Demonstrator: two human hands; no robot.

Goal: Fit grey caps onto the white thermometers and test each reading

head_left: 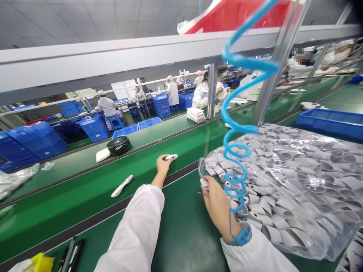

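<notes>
Over the green belt, my left hand (162, 164) has its fingers closed on a slim white plastic piece (171, 156). Another long white plastic piece (122, 186) lies on the belt to the left. My right hand (216, 201) is closed on a small light-grey plastic piece (203, 183) beside a clear bag's edge. A thin metallic tip shows under those fingers; its kind is unclear. The clear plastic bag (326, 247) holds many curved grey plastic pieces (295, 211). Around my right wrist is a blue wristband (243, 235) joined to a coiled blue cord (235, 149).
A black round grille-like part (119, 145) and a cream block (103, 155) sit beyond the belt. A blue tray (331, 122) stands at right. Pens (75, 255) and a yellow item (41, 262) lie lower left. Co-workers (202, 94) sit across; a metal post (276, 64) rises nearby.
</notes>
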